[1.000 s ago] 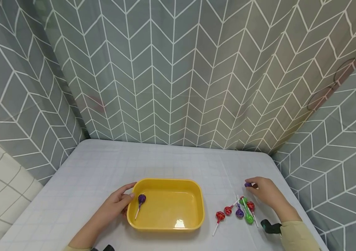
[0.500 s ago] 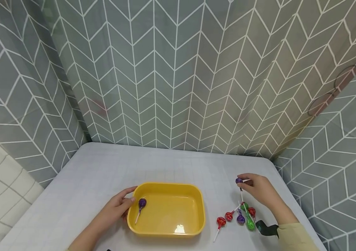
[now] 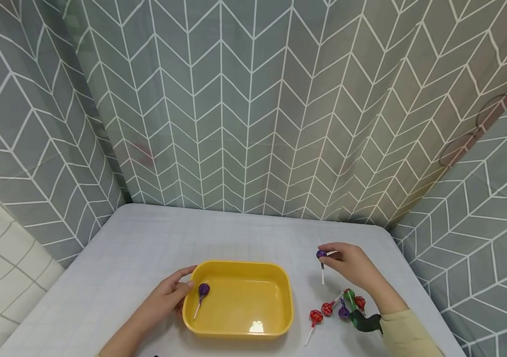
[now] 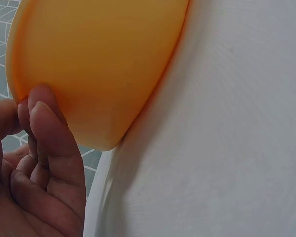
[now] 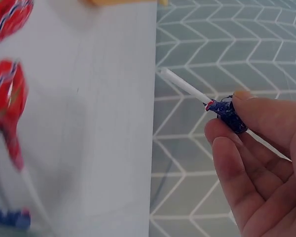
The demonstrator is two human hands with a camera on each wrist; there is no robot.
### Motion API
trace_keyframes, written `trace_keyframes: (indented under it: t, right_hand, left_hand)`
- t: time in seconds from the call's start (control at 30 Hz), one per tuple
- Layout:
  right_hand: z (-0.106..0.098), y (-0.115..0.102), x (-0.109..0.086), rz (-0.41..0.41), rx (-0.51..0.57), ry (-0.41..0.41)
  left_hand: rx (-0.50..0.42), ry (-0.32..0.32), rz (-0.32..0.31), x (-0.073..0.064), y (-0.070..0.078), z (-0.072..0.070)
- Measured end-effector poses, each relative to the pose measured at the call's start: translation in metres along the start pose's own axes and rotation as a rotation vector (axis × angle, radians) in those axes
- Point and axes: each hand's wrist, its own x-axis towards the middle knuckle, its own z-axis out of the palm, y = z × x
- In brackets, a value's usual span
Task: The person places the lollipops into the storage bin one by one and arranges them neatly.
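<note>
My left hand (image 3: 168,295) holds the left rim of a yellow plastic tray (image 3: 240,334), its thumb at the edge; the left wrist view shows its fingertips against the tray's wall (image 4: 113,74). Inside the tray, near that side, lies a purple lollipop (image 3: 203,290). Right of the tray, above the table, my right hand (image 3: 349,265) pinches another purple lollipop (image 3: 321,254) by its wrapped head, between thumb and fingers. Its white stick hangs down in the head view. The right wrist view shows the dark wrapper (image 5: 230,116) between the fingertips.
On the white table (image 3: 155,233), right of the tray, lie several lollipops: a red one (image 3: 315,316) nearest the tray, another red one (image 3: 327,309), a purple one (image 3: 344,312), green (image 3: 349,294) and a red one (image 3: 360,303). Patterned grey curtains (image 3: 244,124) surround the table.
My right hand has moved left toward the tray, lifting the purple lollipop from beyond the pile, its stick now pointing down. The left hand stays on the tray rim.
</note>
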Motion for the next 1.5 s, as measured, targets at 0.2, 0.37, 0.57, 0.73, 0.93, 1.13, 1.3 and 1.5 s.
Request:
trace_keyframes:
  t: [0.2, 0.37, 0.57, 0.73, 0.93, 1.13, 1.3, 1.5]
  right_hand:
    - [0.009, -0.012, 0.008, -0.046, 0.035, -0.019]
    - [0.018, -0.022, 0.014, -0.069, 0.033, -0.043]
    - [0.027, -0.036, 0.019, -0.091, 0.047, -0.074]
    - [0.035, -0.046, 0.023, -0.113, 0.074, -0.101]
    - [0.044, -0.058, 0.029, -0.148, 0.104, -0.154]
    - [0.051, -0.072, 0.034, -0.199, 0.149, -0.207]
    - [0.056, -0.084, 0.039, -0.231, 0.138, -0.238]
    - [0.062, -0.098, 0.046, -0.288, 0.114, -0.275]
  left_hand:
    - [-0.004, 0.0, 0.003, 0.0, -0.001, 0.0]
    - [-0.012, -0.016, 0.01, -0.001, -0.001, -0.001]
    - [-0.013, -0.011, 0.009, -0.001, -0.001, -0.001]
    - [-0.006, -0.001, 0.006, -0.001, -0.001, 0.0]
    - [0.0, 0.007, 0.005, 0.0, -0.002, 0.0]
    - [0.008, 0.008, 0.015, 0.0, -0.003, 0.0]
    - [0.018, 0.011, 0.02, -0.001, -0.002, 0.0]
    - [0.015, 0.017, 0.015, -0.002, -0.002, 0.0]
